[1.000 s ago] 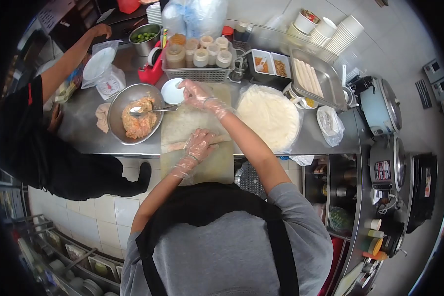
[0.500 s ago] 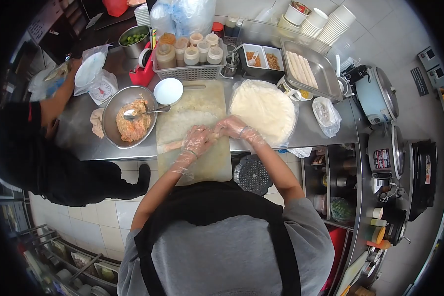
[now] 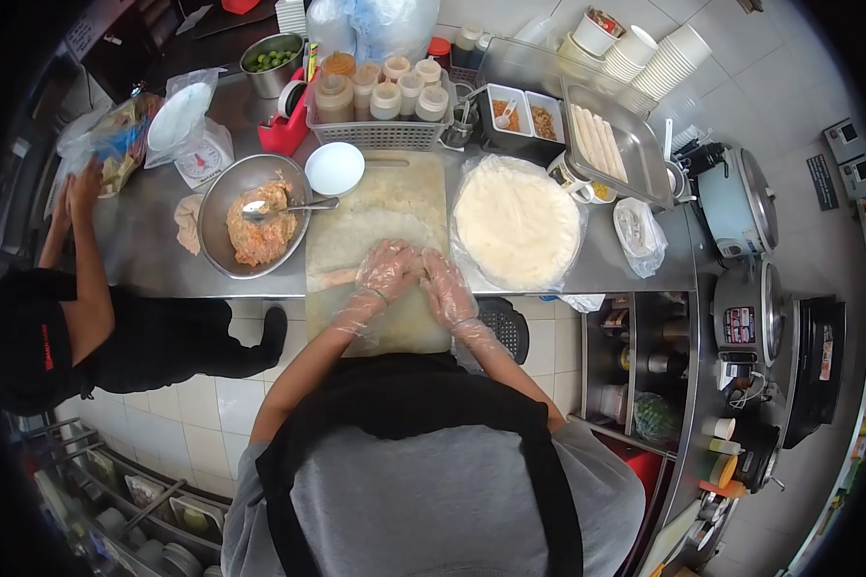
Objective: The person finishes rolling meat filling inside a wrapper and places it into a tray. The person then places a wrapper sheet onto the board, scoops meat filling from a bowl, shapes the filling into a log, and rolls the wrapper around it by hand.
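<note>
A thin, pale wrapper sheet [image 3: 366, 234] lies on the worn cutting board [image 3: 416, 197], with a pinkish strip of filling [image 3: 338, 278] along its near part. My left hand [image 3: 386, 270], in a clear plastic glove, curls over this strip and hides its middle. Close beside it, my gloved right hand [image 3: 446, 290] rests at the strip's right end, fingers stretched out and together. Left of the board, a steel bowl [image 3: 216, 252] contains minced filling [image 3: 260, 236] and a spoon [image 3: 303, 205]. To the right is a round stack of wrapper sheets [image 3: 516, 221] on plastic.
A white bowl [image 3: 335, 169] stands at the board's far left corner. Behind it are a basket of sauce bottles [image 3: 375, 137] and a red tape dispenser [image 3: 284, 125]. Pale rolls [image 3: 597, 144] lie in a steel tray. At left, a co-worker's hands [image 3: 82, 192] are near plastic bags.
My right hand has moved down and straightened its fingers beside my left hand, which stays over the strip. The co-worker's arms have shifted left, and the view has turned slightly.
</note>
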`<state>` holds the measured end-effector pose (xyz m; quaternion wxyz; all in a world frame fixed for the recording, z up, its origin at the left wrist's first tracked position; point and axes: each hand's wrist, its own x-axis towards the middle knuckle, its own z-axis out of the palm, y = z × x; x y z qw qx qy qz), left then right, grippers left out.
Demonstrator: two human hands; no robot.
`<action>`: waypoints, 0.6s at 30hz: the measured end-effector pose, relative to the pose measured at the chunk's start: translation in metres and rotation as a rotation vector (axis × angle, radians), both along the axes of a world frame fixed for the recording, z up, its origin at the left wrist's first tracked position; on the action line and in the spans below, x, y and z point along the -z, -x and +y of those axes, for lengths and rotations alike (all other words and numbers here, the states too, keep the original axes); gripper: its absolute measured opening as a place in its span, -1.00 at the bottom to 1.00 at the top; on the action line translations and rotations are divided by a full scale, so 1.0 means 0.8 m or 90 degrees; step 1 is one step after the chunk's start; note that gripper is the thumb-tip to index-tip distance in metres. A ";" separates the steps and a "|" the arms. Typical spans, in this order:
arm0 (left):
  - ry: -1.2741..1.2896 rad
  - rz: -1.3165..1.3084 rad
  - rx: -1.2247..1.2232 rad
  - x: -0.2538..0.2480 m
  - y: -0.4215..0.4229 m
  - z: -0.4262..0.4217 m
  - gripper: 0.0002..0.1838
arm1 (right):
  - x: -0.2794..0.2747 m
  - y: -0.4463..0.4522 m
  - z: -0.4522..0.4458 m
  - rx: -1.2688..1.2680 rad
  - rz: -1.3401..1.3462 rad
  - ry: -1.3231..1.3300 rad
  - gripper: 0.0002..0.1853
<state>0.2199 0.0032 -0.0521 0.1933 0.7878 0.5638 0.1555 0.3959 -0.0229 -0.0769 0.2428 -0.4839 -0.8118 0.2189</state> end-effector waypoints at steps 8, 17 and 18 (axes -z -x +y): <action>-0.032 -0.016 0.008 0.008 -0.001 0.002 -0.56 | -0.005 -0.008 0.003 -0.009 -0.067 -0.005 -0.41; 0.020 -0.283 0.018 0.018 0.011 0.013 -0.60 | -0.033 -0.015 0.015 0.274 0.697 0.526 -0.59; 0.060 -0.325 0.032 0.021 0.011 0.013 -0.61 | -0.030 -0.007 0.013 0.309 0.768 0.552 -0.60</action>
